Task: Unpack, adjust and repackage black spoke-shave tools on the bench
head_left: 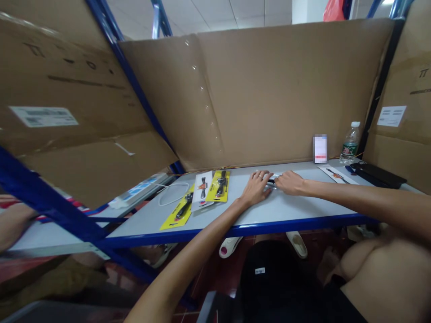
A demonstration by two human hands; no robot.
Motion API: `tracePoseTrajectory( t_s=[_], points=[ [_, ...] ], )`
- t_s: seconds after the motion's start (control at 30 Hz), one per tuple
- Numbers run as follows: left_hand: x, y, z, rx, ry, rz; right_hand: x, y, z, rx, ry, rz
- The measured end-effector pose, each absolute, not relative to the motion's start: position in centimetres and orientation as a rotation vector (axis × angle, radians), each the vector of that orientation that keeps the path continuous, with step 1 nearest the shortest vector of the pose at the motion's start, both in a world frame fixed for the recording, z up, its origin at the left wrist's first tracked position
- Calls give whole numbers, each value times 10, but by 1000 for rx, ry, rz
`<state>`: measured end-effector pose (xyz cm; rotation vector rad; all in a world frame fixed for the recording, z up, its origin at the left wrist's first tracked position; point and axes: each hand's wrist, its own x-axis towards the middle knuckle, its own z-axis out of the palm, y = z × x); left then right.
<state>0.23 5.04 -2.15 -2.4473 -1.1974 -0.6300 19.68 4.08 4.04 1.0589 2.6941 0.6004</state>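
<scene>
My left hand [256, 187] rests on the grey tabletop, its fingers and thumb on either side of a small clear plastic package [271, 183] with something dark in it. From the right, my right hand [289, 182] is closed at the other end of that package. Fingers cover most of it, so its exact kind cannot be made out. To the left of my left hand lie a yellow-backed blister pack [221, 186] with a black tool, a white printed card [203, 188] and another yellow blister pack [180, 211], partly overlapping.
A phone [320, 149] leans against the cardboard at the back, near a water bottle [350, 142]. A printed card [336, 174] and a black case [380, 175] lie at right. A white cable [173, 194] curls at left. Cardboard walls surround the blue-edged table [202, 233]. Another person's arm [15, 224] shows far left.
</scene>
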Motion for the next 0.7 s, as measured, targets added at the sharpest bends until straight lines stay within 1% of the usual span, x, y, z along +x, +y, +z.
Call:
tracePoseTrajectory(
  t_s=[0.13,0.27,0.47,0.7],
  points=[
    [-3,62,-28,-2531,-1239,-550,200,46,37,1007,2723,696],
    [-10,74,-34,-2575,-1278,-572,208,56,35,986,2713,743],
    [-14,75,-34,-2562,-1299,-585,220,63,39,963,2705,663],
    [-14,72,-34,-2508,-1317,-479,231,61,42,1153,2711,584]
  ],
)
